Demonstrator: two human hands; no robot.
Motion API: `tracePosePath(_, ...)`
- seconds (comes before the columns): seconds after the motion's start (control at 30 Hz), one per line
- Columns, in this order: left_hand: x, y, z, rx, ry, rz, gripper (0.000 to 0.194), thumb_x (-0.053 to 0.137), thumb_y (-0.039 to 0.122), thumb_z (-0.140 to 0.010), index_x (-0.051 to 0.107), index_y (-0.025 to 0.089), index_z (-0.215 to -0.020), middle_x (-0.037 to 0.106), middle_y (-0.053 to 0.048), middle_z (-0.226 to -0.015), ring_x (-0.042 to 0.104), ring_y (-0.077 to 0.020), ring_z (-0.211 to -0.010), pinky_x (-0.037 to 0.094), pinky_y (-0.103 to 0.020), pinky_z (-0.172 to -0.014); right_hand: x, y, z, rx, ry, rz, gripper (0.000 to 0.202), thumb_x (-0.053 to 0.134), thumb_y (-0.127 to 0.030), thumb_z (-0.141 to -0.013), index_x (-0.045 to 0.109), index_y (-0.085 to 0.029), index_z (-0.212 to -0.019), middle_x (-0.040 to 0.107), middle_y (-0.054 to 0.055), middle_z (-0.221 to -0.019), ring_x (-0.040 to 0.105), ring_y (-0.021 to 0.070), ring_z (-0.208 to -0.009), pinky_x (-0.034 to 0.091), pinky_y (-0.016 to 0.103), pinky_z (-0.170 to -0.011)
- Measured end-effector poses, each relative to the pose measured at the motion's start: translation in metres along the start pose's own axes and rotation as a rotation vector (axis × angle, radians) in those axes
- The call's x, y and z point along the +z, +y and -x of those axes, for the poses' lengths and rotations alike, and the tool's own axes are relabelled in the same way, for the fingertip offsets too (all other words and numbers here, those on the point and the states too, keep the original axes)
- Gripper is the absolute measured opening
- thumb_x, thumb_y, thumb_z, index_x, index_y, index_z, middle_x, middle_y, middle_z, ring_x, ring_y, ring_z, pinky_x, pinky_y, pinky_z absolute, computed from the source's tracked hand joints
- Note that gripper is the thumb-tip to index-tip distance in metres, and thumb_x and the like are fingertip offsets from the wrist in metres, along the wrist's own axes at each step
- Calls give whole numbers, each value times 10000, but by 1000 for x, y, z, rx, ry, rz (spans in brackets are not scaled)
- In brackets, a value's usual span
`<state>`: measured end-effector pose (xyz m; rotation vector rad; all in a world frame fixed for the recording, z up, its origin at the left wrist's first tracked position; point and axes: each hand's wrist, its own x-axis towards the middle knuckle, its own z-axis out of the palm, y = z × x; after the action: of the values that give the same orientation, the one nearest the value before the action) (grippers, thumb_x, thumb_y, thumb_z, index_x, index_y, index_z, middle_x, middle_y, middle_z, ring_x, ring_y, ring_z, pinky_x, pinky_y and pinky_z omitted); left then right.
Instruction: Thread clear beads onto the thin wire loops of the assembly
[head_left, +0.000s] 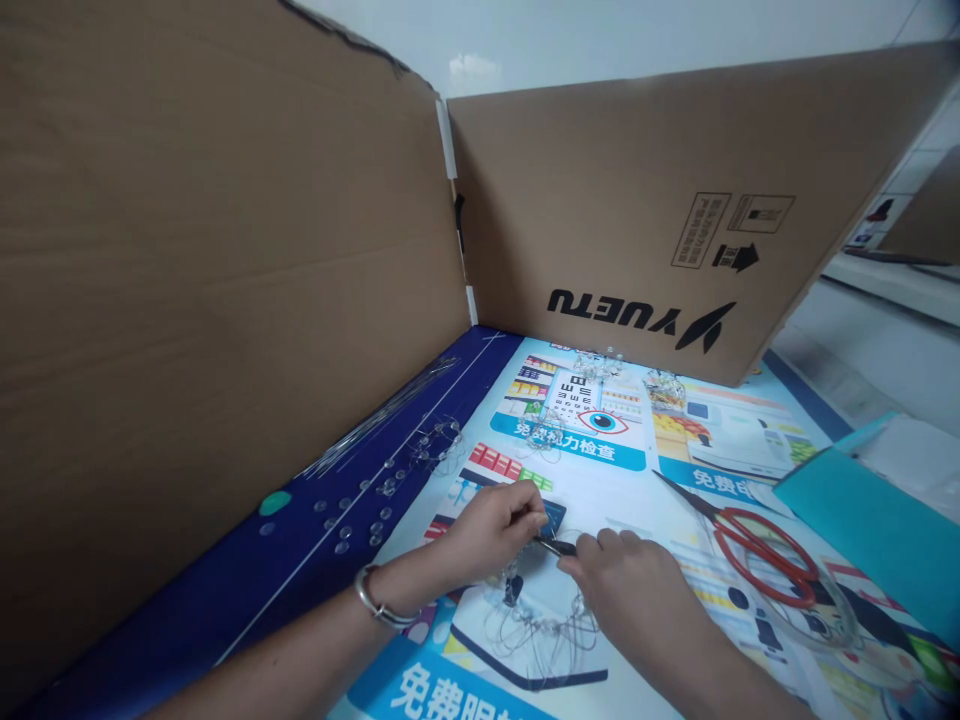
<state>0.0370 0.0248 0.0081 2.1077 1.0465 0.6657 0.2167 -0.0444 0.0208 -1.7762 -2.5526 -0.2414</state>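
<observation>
Pliers are being gripped by the right hand as beaded wire is apparently being pinched by the left hand, best steadied near the tool's tips.

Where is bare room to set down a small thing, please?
Free: blue strip between left forearm and cardboard panel; printed sheet between scissor blades and left hand. Crowded: among clear beads, straight wires, and beaded wire near the right hand.
</observation>
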Motion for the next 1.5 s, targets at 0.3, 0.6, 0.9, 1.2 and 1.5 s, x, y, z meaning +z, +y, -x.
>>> tracePosePath(0.3, -4, 6, 3, 46, -5, 50, 134, 451, 213, -838, 530, 153, -748, 538, 17, -662, 462, -92, -606, 342, -201, -544, -17, 9, -8, 37, -149, -105, 321, 386, -386, -890, 597, -212, -722, 647, 25, -610, 595, 173, -525, 203, 246, -436)
tracePosePath(0.6, -4, 4, 3, 40, -31, 112, 127, 452, 215, -841, 528, 148, -764, 537, 18, -661, 455, -88, -594, 340, -196, -535, -20, 11, -6, 48, -165, -147, 328, 375, -391, -894, 597, -217, -725, 648, 21, -625, 587, 164, -537, 204, 246, -442)
tracePosePath(0.9, -3, -2, 1, -16, -91, 227, 134, 451, 227, -848, 517, 148, -762, 574, 12, -689, 480, -82, -605, 365, -192, -550, -10, 11, 3, 24, -6, -58, 263, 444, -403, -859, 570, -212, -728, 596, 28, -661, 558, 188, -610, 241, 259, -486)
tracePosePath(1.2, -6, 0, 1, -11, -67, 203, 159, 465, 253, -844, 515, 145, -739, 496, 26, -637, 419, -77, -573, 340, -189, -518, -6, 8, 4, 5, 123, -15, 224, 509, -375, -828, 569, -193, -711, 564, 35, -652, 526, 186, -636, 286, 275, -534)
tracePosePath(1.5, -5, 2, 0, 57, -30, 113, 173, 460, 240, -854, 546, 147, -736, 525, 16, -666, 459, -94, -617, 355, -202, -566, -7, 5, 5, 22, 144, 9, 208, 504, -353, -829, 580, -197, -713, 565, 49, -652, 511, 205, -642, 281, 291, -540)
